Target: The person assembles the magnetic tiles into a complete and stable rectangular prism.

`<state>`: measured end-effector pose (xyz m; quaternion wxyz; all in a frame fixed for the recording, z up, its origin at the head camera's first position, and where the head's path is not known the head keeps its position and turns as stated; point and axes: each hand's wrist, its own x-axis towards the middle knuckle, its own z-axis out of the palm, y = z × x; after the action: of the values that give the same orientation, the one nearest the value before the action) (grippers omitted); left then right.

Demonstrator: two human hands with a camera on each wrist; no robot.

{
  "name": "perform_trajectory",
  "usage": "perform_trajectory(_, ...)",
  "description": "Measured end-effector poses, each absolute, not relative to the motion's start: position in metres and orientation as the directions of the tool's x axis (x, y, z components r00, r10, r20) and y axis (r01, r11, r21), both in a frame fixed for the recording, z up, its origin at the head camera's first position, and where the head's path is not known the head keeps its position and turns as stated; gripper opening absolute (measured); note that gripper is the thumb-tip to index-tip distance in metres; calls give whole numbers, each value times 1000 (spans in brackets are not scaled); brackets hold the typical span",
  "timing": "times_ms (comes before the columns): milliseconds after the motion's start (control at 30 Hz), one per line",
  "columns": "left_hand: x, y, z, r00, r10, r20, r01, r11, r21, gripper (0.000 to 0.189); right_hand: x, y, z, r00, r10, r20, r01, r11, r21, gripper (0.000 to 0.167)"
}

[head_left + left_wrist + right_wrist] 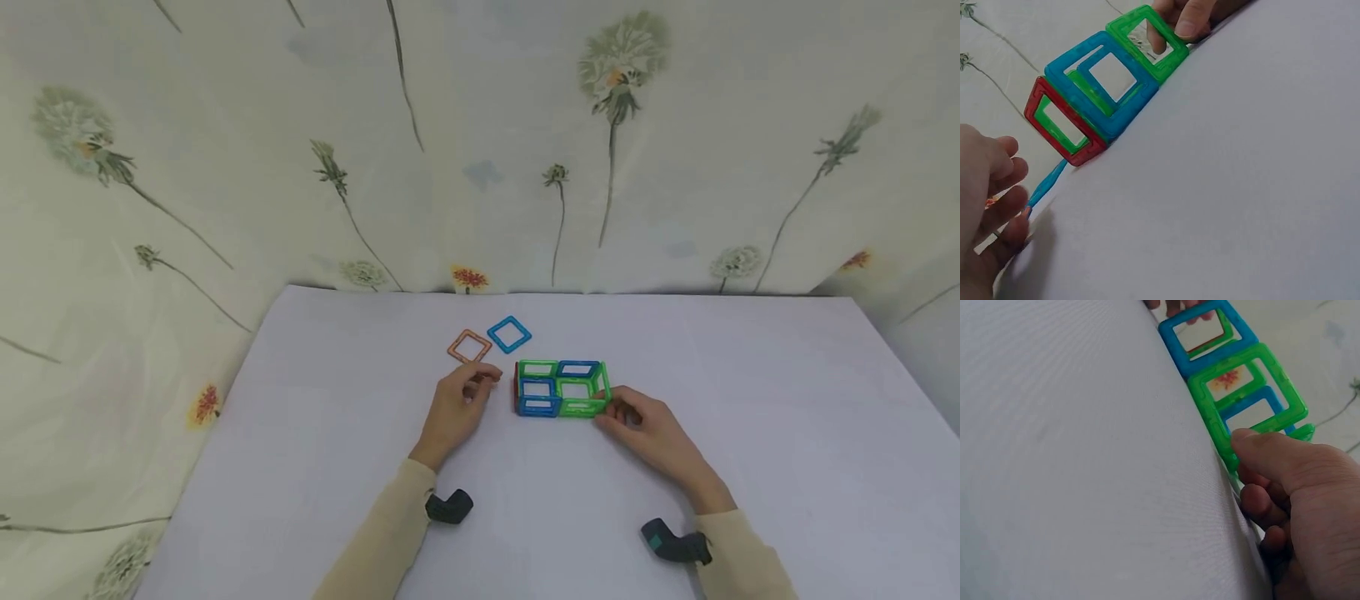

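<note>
A box-like row of magnetic tiles [556, 387], made of open green and blue square frames, stands on the white table. A red tile [1088, 152] closes its left end, and an upright green tile [605, 383] forms the right end. With thumb and fingers my right hand [652, 433] pinches the lower right corner of the box, the thumb lying on the front green tile [1207, 415]. To the left of the box hovers my left hand [455, 408], its fingers loosely bent and holding nothing. Its knuckles overlap the near corner of a flat orange tile [457, 339].
A loose blue tile [521, 326] lies flat behind the box, beside the orange one. The white table [337, 375] ends at the back against a flower-printed cloth [480, 225]. Dark devices [450, 507] are strapped at both wrists.
</note>
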<state>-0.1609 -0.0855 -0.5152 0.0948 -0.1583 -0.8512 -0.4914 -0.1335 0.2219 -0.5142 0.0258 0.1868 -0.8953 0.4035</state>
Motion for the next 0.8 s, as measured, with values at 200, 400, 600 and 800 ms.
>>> perform_trajectory(200, -179, -83, -512, -923, -14, 384, 282, 655, 701, 28, -133, 222, -507, -937, -288, 198, -340, 624, -704, 21)
perform_trajectory(400, -197, -83, -513, -967, -68, 246, 102, 782, 615, 76, -123, 213, -487, -942, -283, 179, -321, 613, -722, 20)
perform_trajectory(600, -201, -91, -514, -981, -16, 191, 88, 849, 521, 89, -123, 213, -494, -944, -280, 175, -313, 596, -739, 19)
perform_trajectory(800, -199, -93, -514, -979, -30, 201, 77, 859, 507, 81, -122, 211, -492, -945, -270, 186, -315, 595, -739, 19)
